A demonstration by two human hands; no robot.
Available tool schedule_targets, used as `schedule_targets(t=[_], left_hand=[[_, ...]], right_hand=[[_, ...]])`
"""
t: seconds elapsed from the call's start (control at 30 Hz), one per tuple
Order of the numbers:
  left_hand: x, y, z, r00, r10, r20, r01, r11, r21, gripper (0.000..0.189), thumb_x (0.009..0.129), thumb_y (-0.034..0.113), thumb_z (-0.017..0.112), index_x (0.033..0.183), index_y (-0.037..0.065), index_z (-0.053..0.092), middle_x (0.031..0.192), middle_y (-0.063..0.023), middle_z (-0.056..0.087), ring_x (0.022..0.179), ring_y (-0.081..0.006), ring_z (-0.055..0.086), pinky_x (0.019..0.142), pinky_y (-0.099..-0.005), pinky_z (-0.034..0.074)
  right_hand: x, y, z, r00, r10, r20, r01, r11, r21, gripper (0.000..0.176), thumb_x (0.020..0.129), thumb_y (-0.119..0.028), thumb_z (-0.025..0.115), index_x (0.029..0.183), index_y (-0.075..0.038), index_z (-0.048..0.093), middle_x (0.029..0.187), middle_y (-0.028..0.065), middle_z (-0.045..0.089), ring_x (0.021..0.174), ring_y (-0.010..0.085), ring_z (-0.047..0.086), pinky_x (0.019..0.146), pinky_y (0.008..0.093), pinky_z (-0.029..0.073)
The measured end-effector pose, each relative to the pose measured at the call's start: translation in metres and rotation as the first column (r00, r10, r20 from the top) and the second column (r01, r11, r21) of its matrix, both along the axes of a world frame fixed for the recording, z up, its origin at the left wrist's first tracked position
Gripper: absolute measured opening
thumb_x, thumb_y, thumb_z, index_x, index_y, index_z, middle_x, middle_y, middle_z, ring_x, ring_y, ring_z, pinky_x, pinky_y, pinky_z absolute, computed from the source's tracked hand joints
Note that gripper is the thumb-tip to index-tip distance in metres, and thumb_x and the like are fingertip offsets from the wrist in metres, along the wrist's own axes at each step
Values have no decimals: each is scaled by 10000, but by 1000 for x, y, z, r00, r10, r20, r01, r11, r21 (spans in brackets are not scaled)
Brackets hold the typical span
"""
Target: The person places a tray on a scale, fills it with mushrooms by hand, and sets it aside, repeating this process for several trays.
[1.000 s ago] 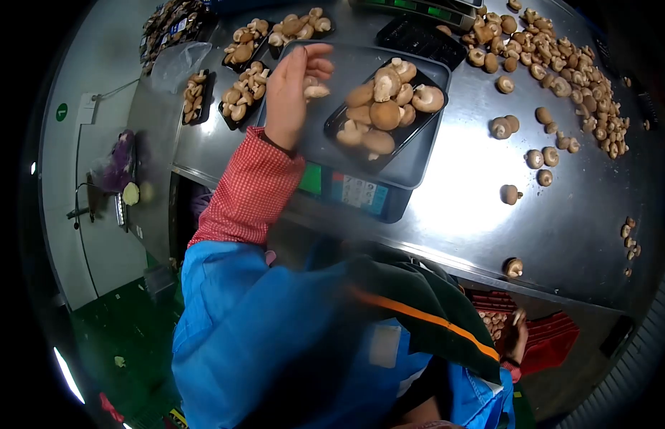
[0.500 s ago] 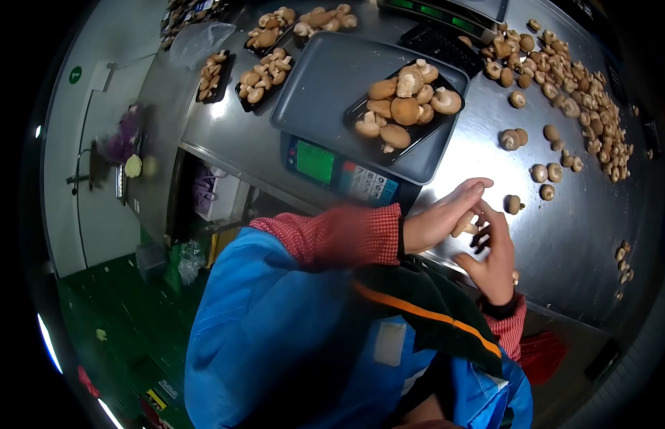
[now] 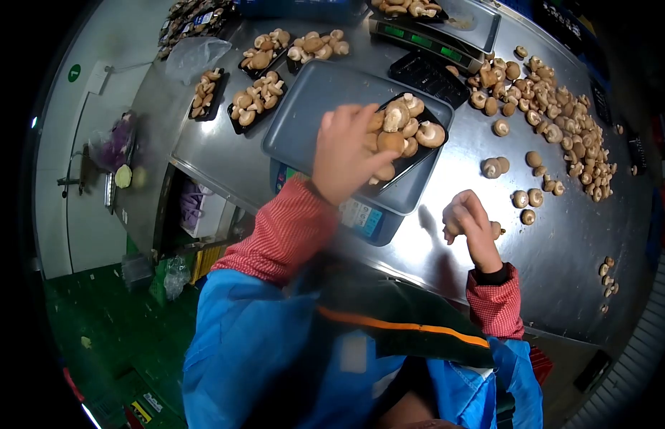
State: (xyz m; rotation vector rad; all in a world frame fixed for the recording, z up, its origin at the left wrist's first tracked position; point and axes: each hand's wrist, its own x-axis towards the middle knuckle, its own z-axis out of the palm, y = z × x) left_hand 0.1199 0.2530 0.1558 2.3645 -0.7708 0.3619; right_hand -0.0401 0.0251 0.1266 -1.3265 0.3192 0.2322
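My left hand [image 3: 346,151] reaches over the near left end of a black tray [image 3: 422,153] heaped with brown shiitake mushrooms [image 3: 397,114]. Its fingers and thumb curve around mushrooms there, partly hiding them. That tray rests in the grey pan [image 3: 293,121] of a digital scale [image 3: 368,220], whose display my forearm mostly covers. To the right of the pan, my right hand [image 3: 467,220] hovers above the steel table with its fingers curled inward. What it holds, if anything, is hidden. A single mushroom [image 3: 496,229] shows just beyond its knuckles.
Loose mushrooms [image 3: 561,118] spread over the right side of the steel table [image 3: 561,243]. Filled trays [image 3: 255,102] stand left of the pan. Behind it are an unfilled black tray [image 3: 429,77] and another scale [image 3: 425,44]. A plastic bag [image 3: 195,58] lies at far left.
My left hand has left my right hand's side and moved up and left onto the mushrooms in the tray. My right hand has lifted slightly and curled its fingers. The view has shifted a little.
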Motion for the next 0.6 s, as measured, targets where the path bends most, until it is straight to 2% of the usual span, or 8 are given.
schedule_targets(t=[0.13, 0.23, 0.33, 0.4, 0.43, 0.53, 0.57, 0.6], left_hand=[[23, -29, -10, 996, 76, 43, -81, 989, 125, 615, 691, 365, 794, 1196, 58, 625, 1162, -141, 575, 1049, -334, 516, 899, -429, 417], [31, -37, -3, 992, 24, -126, -2, 986, 167, 580, 686, 361, 794, 1154, 57, 636, 1110, -121, 607, 1040, -316, 526, 891, -422, 415], [14, -39, 18, 998, -66, 4, 66, 995, 73, 568, 689, 359, 790, 1139, 54, 626, 1049, -102, 621, 1012, -303, 534, 888, -422, 410], [-11, -46, 11, 959, -282, 30, 281, 959, 25, 583, 689, 349, 790, 1157, 50, 612, 1037, -103, 612, 989, -303, 538, 879, -418, 414], [-26, -49, 6, 925, -378, 46, 378, 926, 3, 592, 689, 344, 790, 1166, 47, 606, 1031, -103, 608, 977, -303, 539, 875, -415, 416], [-77, -60, -8, 857, -481, -186, 455, 874, -169, 551, 704, 291, 790, 1160, 50, 594, 995, -97, 593, 964, -300, 543, 870, -407, 422], [-83, -54, -8, 883, -430, -190, 396, 898, -190, 530, 708, 277, 791, 1144, 46, 599, 986, -97, 592, 950, -300, 545, 861, -403, 426], [-87, -41, -7, 906, -376, -197, 336, 918, -210, 508, 711, 264, 792, 1129, 43, 604, 977, -97, 591, 937, -299, 548, 853, -399, 430]], right_hand=[[11, 17, -7, 999, 4, 54, -3, 1000, -25, 124, 972, -158, 565, 998, -71, 481, 716, 1, 526, 578, 76, 481, 503, 215, 386], [6, 16, -6, 1000, 1, 7, 0, 1000, -28, 98, 975, -132, 545, 1011, -58, 492, 725, 7, 527, 601, 81, 486, 507, 226, 402], [2, -1, -15, 999, -8, 36, 3, 991, 134, 225, 967, -179, 547, 1138, -46, 484, 792, 50, 571, 629, 123, 541, 533, 246, 470], [3, -2, 2, 996, -86, 36, 74, 964, 254, 335, 957, -216, 563, 1228, -46, 465, 835, 71, 592, 659, 146, 578, 553, 256, 502], [3, -3, 7, 997, -47, 65, 27, 958, 286, 513, 937, -278, 602, 1350, -49, 401, 910, 95, 614, 736, 163, 617, 578, 273, 532], [2, -4, -15, 989, 125, 82, -139, 969, 204, 571, 930, -292, 623, 1388, -59, 373, 942, 96, 624, 752, 157, 625, 570, 261, 524], [1, 1, -28, 980, 81, 182, -107, 984, 139, 501, 941, -266, 620, 1356, -48, 441, 918, 81, 645, 704, 136, 627, 548, 231, 511], [0, -3, -27, 992, 79, 101, -91, 987, 129, 454, 946, -242, 611, 1331, -44, 473, 894, 70, 648, 688, 124, 622, 537, 219, 498]])
